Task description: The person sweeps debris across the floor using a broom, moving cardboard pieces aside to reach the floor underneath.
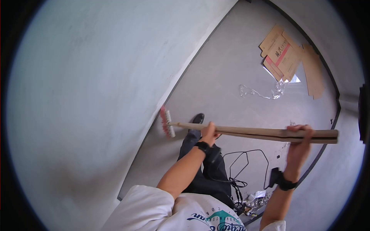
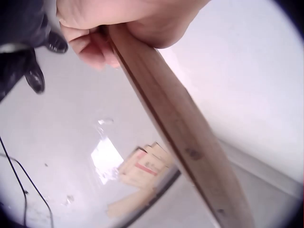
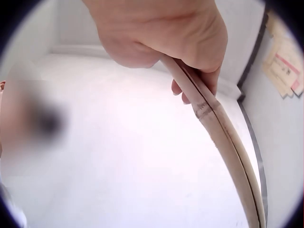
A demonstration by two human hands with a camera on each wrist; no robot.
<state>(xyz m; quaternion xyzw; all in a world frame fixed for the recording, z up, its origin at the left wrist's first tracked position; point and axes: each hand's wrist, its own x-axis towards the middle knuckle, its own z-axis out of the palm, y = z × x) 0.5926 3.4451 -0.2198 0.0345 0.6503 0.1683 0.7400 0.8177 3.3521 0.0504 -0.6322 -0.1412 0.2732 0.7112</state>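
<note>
A long split bamboo pole (image 1: 250, 132) (image 2: 175, 118) (image 3: 223, 128) lies across the head view, with a red and white bristled brush head (image 1: 167, 122) at its left end, by the foot of the wall. My left hand (image 1: 209, 134) (image 2: 128, 19) grips the thinner part, nearer the brush. Toward the thick right end, my right hand (image 1: 300, 144) (image 3: 166, 33) has its fingers curled over the pole. Parts of the fingers are hidden behind the pole and palms in the wrist views.
Flattened cardboard (image 1: 283, 54) and clear plastic wrap (image 1: 277, 90) lie on the grey floor (image 1: 216, 73). Black cables (image 1: 246, 152) and small debris (image 1: 258, 202) are near the legs. A pale wall (image 1: 88, 88) stands at the left.
</note>
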